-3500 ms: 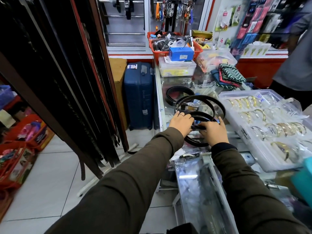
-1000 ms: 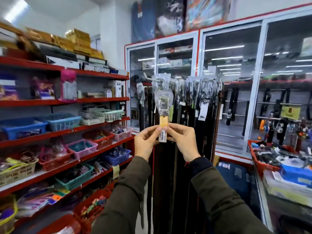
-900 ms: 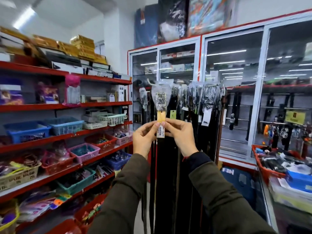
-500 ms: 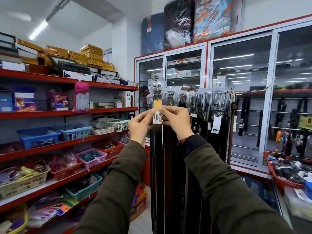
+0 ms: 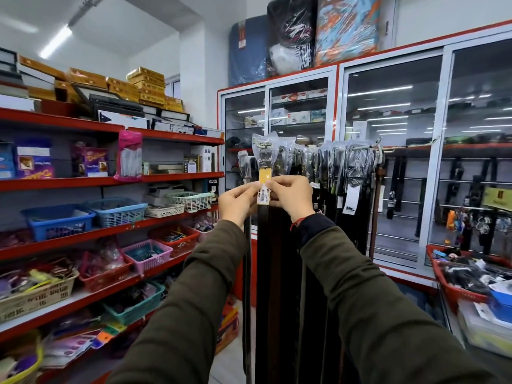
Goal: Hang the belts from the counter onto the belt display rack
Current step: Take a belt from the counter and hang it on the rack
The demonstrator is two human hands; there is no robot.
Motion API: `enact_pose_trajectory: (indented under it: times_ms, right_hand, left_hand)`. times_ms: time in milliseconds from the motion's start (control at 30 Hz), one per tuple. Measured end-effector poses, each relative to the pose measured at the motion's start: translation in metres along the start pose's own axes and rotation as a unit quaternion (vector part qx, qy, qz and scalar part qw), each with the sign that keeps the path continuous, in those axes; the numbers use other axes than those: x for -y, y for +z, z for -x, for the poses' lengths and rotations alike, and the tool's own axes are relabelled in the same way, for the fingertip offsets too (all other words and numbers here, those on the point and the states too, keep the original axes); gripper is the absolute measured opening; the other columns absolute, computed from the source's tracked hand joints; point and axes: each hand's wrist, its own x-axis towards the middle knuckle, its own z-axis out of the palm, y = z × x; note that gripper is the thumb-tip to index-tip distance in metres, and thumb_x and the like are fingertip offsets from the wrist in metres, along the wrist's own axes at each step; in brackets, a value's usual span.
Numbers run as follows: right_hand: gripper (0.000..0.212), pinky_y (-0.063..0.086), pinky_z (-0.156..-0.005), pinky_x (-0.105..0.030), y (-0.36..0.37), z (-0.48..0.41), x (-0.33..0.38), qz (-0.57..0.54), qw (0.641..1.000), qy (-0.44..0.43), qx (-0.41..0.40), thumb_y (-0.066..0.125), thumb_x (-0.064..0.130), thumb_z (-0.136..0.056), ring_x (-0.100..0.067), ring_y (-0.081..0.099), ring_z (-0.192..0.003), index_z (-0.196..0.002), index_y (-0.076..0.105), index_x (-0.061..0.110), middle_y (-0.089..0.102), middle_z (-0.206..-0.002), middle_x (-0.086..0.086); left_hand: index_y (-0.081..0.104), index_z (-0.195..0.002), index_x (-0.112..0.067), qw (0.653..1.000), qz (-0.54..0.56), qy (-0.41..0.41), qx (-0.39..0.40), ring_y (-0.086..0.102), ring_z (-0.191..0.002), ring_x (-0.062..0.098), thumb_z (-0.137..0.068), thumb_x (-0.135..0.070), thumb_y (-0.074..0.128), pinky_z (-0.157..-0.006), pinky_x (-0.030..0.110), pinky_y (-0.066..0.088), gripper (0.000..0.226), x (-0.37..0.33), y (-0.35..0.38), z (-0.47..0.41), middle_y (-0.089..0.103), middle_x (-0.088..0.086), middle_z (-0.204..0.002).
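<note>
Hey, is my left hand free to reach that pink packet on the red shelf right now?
Probably not yet: the left hand is pinching the yellow tag on the belt along with the right hand. The pink packet itself hangs unobstructed.

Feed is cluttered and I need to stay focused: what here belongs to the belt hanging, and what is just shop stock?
Job:
- left hand and right hand, both pinching the yellow paper tag
- dark brown leather belt under that tag
- rack of plastic-wrapped hanging belts

Lying about:
- blue plastic basket
- pink plastic basket
- stacked gold boxes
- glass-door cabinet
</note>
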Motion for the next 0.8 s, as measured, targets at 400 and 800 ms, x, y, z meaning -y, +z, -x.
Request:
enact_pose_trajectory:
  times_ms: [400, 800]
  right_hand:
    - [0.040, 0.042, -0.107, -0.037, -0.037, 0.058, -0.068, 0.295, 0.925, -0.216, -0.097, 0.043, 0.025, -0.101, -0.017, 0.050, -0.128, -0.141, 0.046, 0.023, 0.054, -0.138, 0.000]
    - [0.055, 0.001, -0.127, -0.053, -0.153, 0.164, -0.136, 0.541, 0.816, -0.150, -0.135, 0.038, 0.023, -0.101, -0.027, 0.002, -0.157, -0.155, 0.027, 0.019, 0.015, -0.168, -0.002]
  left_hand:
    - [0.045, -0.145, -0.019, 0.870, -0.400, 0.278, -0.073, 0.047, -0.132, 0.020, -0.103, -0.038, 0.041, -0.107, 0.034, 0.041, 0.046, 0.055, 0.008, 0.036, 0.045, 0.003, -0.145]
    - [0.039, -0.150, -0.020, 0.800, -0.491, 0.330, 0.098, 0.011, -0.156, 0.024, -0.102, -0.033, 0.044, -0.127, 0.046, 0.005, 0.050, 0.163, 0.029, 0.140, 0.029, 0.000, -0.162]
